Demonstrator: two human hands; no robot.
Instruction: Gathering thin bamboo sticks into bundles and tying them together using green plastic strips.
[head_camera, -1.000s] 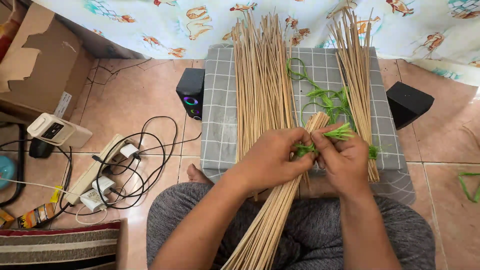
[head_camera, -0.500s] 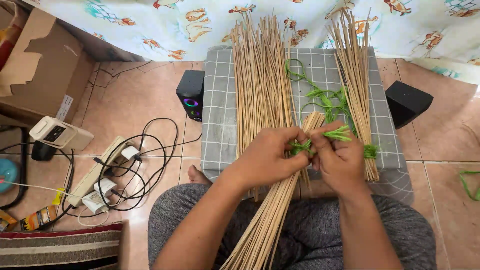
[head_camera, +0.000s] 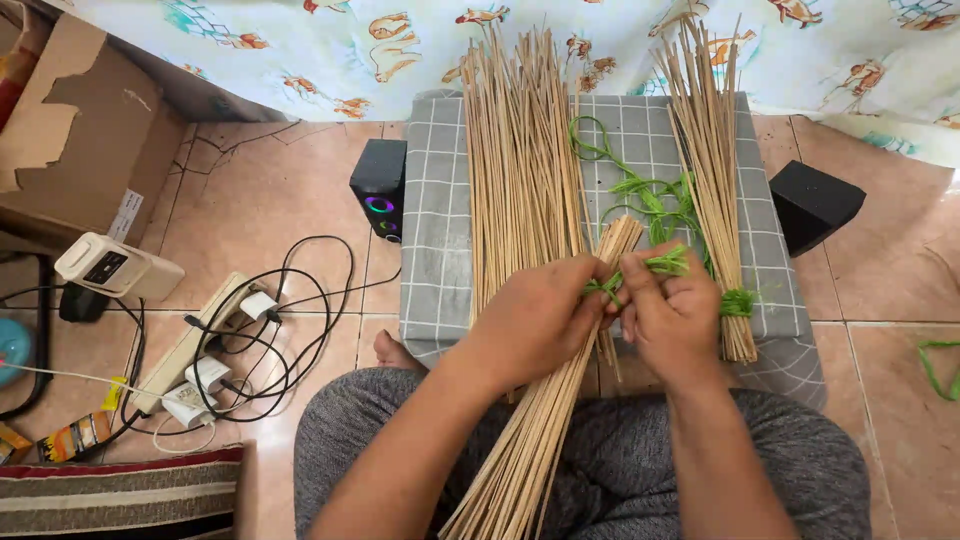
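A slanting stick bundle (head_camera: 545, 400) is gripped over the lap by the left hand (head_camera: 535, 325); green string (head_camera: 660, 265) is pinched by the right hand (head_camera: 672, 315). Tension is best kept tight.

pale tan sticks (head_camera: 520, 170), green string (head_camera: 650, 195), grey checked cushion (head_camera: 440, 230), terracotta floor tiles (head_camera: 270, 200)

The sticks (head_camera: 520, 180) look like thin, dry, matt pale wood or reed. The green twine (head_camera: 650, 195) is a thin, slightly shiny plastic-like strand. The grey checked cushion (head_camera: 435, 220) is soft matt cloth. The floor tiles (head_camera: 290, 200) are smooth and faintly glossy. The box (head_camera: 90, 120) is rough brown cardboard. The speaker (head_camera: 378, 180) is black matt plastic.
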